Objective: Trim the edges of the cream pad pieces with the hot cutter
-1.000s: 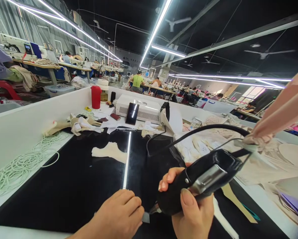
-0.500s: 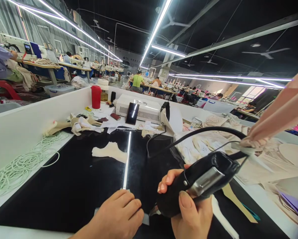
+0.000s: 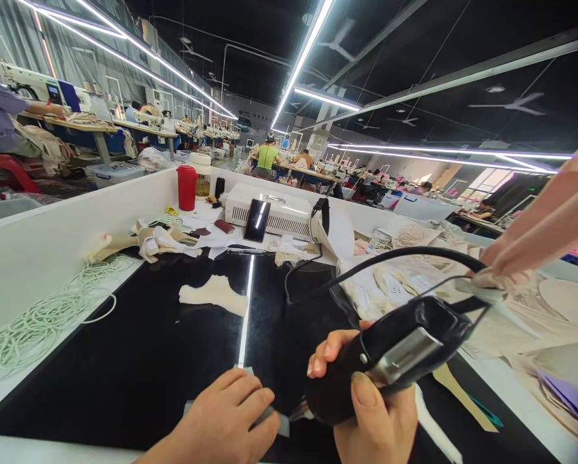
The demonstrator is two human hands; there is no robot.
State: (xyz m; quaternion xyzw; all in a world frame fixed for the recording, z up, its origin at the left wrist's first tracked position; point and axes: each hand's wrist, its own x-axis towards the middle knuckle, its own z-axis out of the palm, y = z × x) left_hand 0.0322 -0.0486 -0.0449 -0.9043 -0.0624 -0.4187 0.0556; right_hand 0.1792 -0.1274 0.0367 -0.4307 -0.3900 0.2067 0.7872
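Two bare hands are busy down at the front of the black mat [image 3: 124, 361] on the white table. The right hand [image 3: 375, 412] has its grip wrapped around a chunky black handheld tool [image 3: 390, 364], thumb on the near side, with the metal tip pointing down-left, right by the end of a small grey piece [image 3: 283, 425]. The left hand [image 3: 231, 419] lies over that piece, fingers curled close together and pressing down; can't tell if it's actually pinching it. Cream fabric cutout [image 3: 214, 294] sits farther up the mat, and loopy pale green cord [image 3: 42, 316] is piled off to the left.
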